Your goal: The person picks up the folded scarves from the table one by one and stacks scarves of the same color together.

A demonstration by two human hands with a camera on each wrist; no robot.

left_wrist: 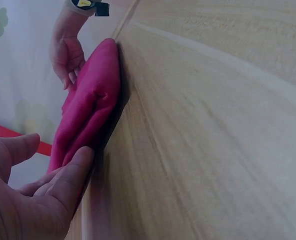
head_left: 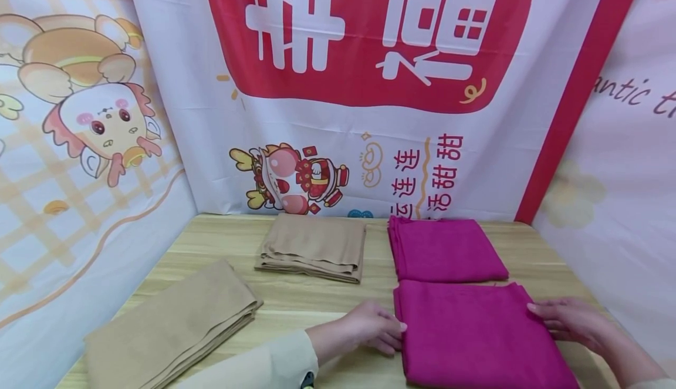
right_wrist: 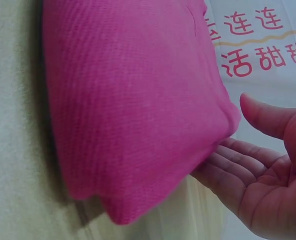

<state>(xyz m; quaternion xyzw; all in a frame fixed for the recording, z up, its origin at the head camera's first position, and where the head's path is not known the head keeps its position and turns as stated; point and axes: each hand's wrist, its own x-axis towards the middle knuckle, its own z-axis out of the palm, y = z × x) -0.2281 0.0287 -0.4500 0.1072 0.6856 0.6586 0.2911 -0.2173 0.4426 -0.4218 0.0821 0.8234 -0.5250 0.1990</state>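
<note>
A folded magenta cloth (head_left: 477, 333) lies at the front right of the table, between both hands. My left hand (head_left: 372, 325) touches its left edge, and in the left wrist view the fingers (left_wrist: 70, 180) lie nearly straight along the folded side, thumb held apart. At the opposite edge is my right hand (head_left: 575, 323). In the right wrist view its extended fingers (right_wrist: 228, 167) meet the cloth's side and the thumb stands away from it; their tips are hidden by the cloth. Directly behind lies another folded magenta cloth (head_left: 446, 249).
A folded tan cloth (head_left: 314, 242) lies at the back middle of the wooden table (head_left: 296, 298). Another folded tan cloth (head_left: 169, 330) lies slanted at the front left. Printed fabric hangings (head_left: 174, 113) stand behind the table and at both sides.
</note>
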